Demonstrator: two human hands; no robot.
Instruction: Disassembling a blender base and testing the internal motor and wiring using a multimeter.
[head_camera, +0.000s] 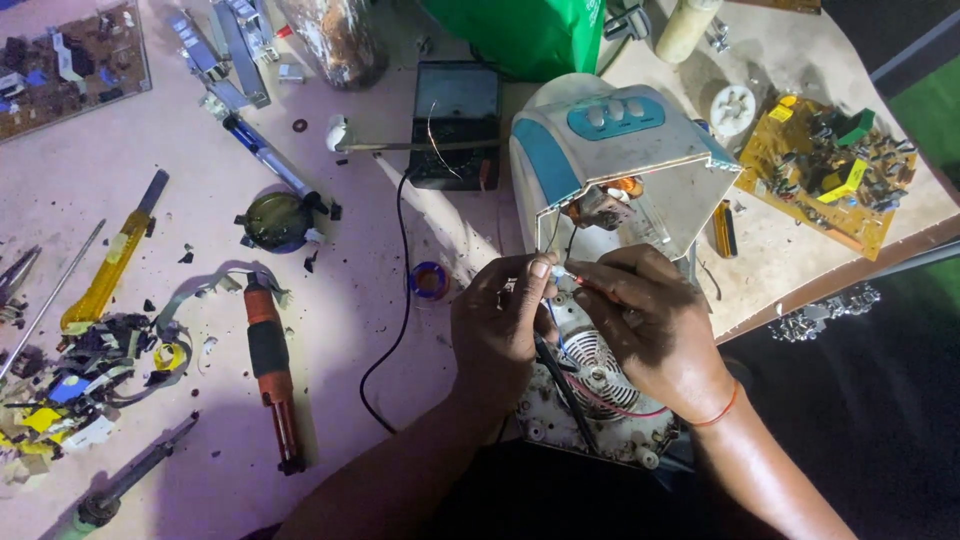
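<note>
Both forearms come up from the bottom edge, and the opened white appliance (610, 180) sits just beyond them on the pink worktable (200, 480). Left hand (500, 320) pinches thin wires (553, 272); right hand (650, 320) is closed on the same wire ends (fingertips touching). Risk, I'd say: a tug snaps those fine leads, or the dark probe (560, 385) under the left palm slips.

Desk (330, 330), pink, cluttered. Far right: yellow circuit board (828, 172). Far left: brown circuit board (70, 65). Left: yellow-handled screwdriver (108, 265); orange-and-black tool (270, 365) nearer. Far centre: black meter (456, 122), green bag (530, 32). Black cable (400, 300) crosses the middle.
</note>
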